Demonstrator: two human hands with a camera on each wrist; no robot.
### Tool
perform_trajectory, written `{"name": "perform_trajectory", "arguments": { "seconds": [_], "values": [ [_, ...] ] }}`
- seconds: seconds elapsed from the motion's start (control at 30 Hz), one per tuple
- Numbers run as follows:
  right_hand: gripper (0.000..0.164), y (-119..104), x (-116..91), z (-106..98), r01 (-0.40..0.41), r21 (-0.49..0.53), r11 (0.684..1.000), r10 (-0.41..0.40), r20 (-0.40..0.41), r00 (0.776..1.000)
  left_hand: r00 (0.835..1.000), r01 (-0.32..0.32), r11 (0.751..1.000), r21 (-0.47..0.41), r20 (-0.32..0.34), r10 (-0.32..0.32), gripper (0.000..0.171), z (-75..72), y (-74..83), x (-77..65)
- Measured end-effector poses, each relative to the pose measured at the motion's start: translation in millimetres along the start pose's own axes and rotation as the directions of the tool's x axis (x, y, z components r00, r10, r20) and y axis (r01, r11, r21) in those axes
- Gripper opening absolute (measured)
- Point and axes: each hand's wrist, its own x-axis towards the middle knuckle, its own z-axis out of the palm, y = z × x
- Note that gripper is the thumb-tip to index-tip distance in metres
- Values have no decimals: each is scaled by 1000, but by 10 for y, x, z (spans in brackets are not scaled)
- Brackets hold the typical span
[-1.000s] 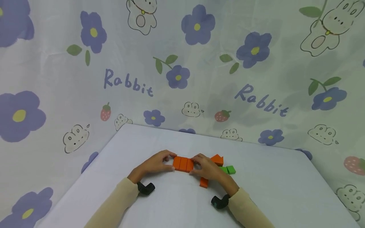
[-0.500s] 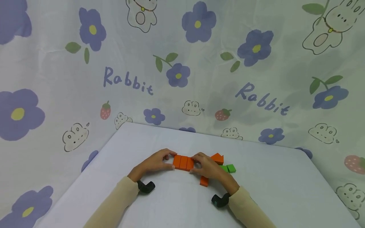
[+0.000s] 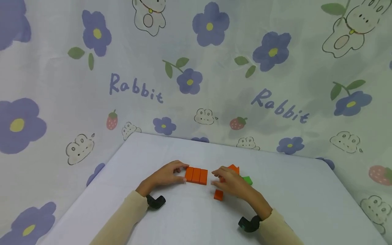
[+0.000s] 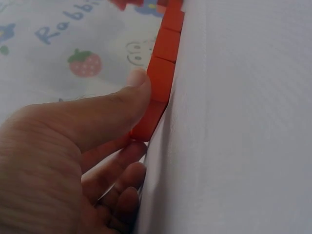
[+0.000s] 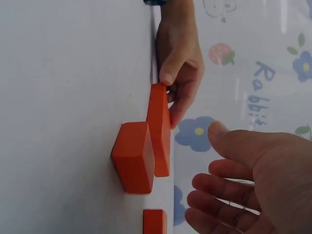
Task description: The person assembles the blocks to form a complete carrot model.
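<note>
Three orange blocks (image 3: 196,175) lie side by side in a flat row on the white table. My left hand (image 3: 166,175) pinches the row's left end, its thumb (image 4: 139,83) on the near side and fingers at the far corner. My right hand (image 3: 234,182) is off the row's right end, holding nothing; its thumb and fingers stand apart in the right wrist view. Between them in the head view shows part of another orange piece (image 3: 222,179), mostly hidden by the hand. A small orange block (image 3: 218,195) lies just below the right hand.
Behind the right hand lies an orange piece with a pointed top (image 3: 234,168). A green block (image 3: 247,180) sits to its right, partly covered by the hand. A patterned cloth (image 3: 214,85) hangs behind the table's far edge.
My right hand has let go of the row's right end and moved a little to the right, uncovering the rightmost block. The left hand keeps its place at the left end.
</note>
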Motion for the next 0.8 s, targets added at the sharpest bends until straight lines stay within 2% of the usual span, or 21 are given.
{"name": "perform_trajectory", "arguments": {
  "seconds": [0.2, 0.3, 0.43, 0.57, 0.8],
  "values": [
    [24, 50, -275, -93, -30, 33, 999, 31, -33, 999, 1000, -7, 1000, 19, -2, 7, 60, -3, -2, 20],
    [26, 95, -373, -61, -43, 49, 998, 42, 13, 999, 1000, -5, 1000, 19, -1, 5, 61, 2, -11, 29],
    [34, 126, -406, 11, -17, -4, 1000, 17, 98, 995, 1000, -13, 1000, 11, -14, 13, 60, -42, -6, 48],
    [35, 140, -426, 83, -18, -61, 998, 24, 111, 994, 1000, -5, 1000, 0, 1, 5, 60, -26, -2, 48],
    [35, 138, -444, 132, -96, 39, 995, 92, 113, 989, 1000, 23, 1000, -12, -1, -23, 58, 14, -18, 8]
  ]
}}
